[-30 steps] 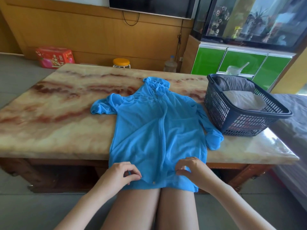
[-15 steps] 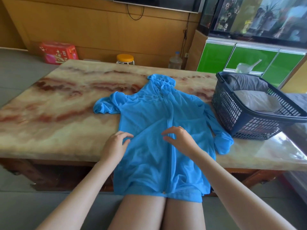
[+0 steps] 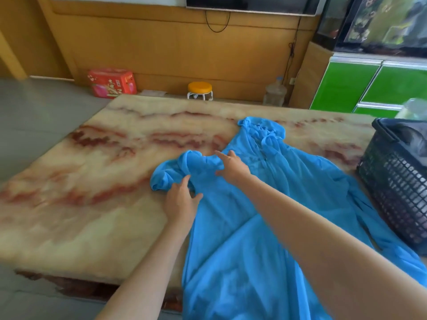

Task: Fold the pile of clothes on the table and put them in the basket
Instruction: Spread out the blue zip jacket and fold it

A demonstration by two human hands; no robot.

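Blue hooded jacket (image 3: pixel 221 250) spread front-up on the marble table (image 3: pixel 92 204) — both hands at its left sleeve.

The jacket lies with its zip closed, its hood (image 3: pixel 261 128) toward the far edge and its hem hanging over the near edge. The left sleeve (image 3: pixel 171 172) is bunched in a heap beside the body; the right sleeve (image 3: pixel 374 227) runs down along the dark basket (image 3: pixel 392 181), which stands on the table's right end with grey cloth in it. The left hand (image 3: pixel 182 202) reaches in with straight fingers, tips touching the bunched sleeve, thumb spread wide. The right hand (image 3: pixel 233 168) rests near the shoulder seam, fingers loosely spread on the fabric — neither hand plainly grips anything, though the picture is blurred there. Behind the table, on the floor, stand a red box (image 3: pixel 111 82) and a yellow-topped stool (image 3: pixel 199 87).
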